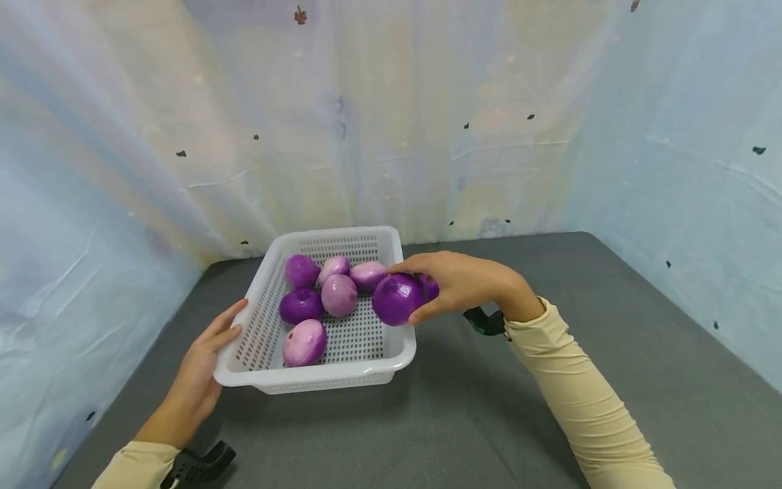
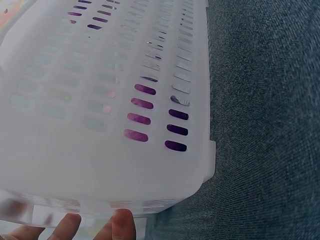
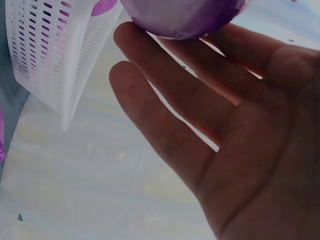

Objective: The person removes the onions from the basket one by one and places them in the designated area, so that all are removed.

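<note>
A purple onion [image 1: 398, 299] is in my right hand [image 1: 464, 282], which grips it between thumb and fingers over the right rim of a white plastic basket [image 1: 324, 375]. In the right wrist view the held onion [image 3: 185, 15] shows at the top, above long, partly spread fingers. My left hand [image 1: 198, 367] holds the basket's left rim; fingertips [image 2: 122, 222] show at the rim in the left wrist view. Several onions lie inside the basket, dark purple ones [image 1: 301, 306] and paler pink ones [image 1: 305, 343]. Another purple onion [image 1: 431, 288] is partly hidden behind my right hand.
Dark grey cloth [image 1: 489, 421] covers the table under the basket. Pale patterned curtains [image 1: 391, 122] hang behind and along both sides. A black wrist device [image 1: 198, 465] sits on my left wrist and another [image 1: 485, 321] on my right.
</note>
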`<state>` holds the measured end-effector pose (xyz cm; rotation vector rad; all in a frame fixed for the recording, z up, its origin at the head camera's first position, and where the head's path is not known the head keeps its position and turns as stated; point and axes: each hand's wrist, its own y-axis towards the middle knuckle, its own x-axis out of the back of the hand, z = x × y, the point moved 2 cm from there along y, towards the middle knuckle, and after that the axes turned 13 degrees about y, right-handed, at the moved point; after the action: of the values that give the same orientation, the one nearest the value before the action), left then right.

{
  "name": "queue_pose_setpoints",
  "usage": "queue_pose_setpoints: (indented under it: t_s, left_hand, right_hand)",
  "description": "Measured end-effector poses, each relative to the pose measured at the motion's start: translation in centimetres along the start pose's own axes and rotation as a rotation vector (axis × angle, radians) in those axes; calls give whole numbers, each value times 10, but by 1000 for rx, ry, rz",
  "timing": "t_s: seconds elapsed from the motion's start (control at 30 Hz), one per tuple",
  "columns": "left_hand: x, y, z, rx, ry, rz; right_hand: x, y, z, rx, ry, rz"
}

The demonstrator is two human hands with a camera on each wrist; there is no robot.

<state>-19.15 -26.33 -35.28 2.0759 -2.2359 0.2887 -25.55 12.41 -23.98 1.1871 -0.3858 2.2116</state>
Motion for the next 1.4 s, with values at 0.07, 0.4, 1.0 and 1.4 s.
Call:
queue_pose_setpoints:
  t_s: [0.07, 0.4, 1.0, 1.4]
  left_hand:
    - [0, 0, 0, -3, 2, 2]
    - [0, 1, 1, -3, 16, 1]
    - [0, 1, 0, -1, 39, 2]
    - [1, 0, 0, -5, 15, 6]
  right_hand:
    - [0, 0, -1, -1, -3, -2]
    - [2, -1, -5, -32, -12, 3]
    - [13, -7, -13, -132, -16, -73]
    - [25, -14, -28, -185, 74, -113]
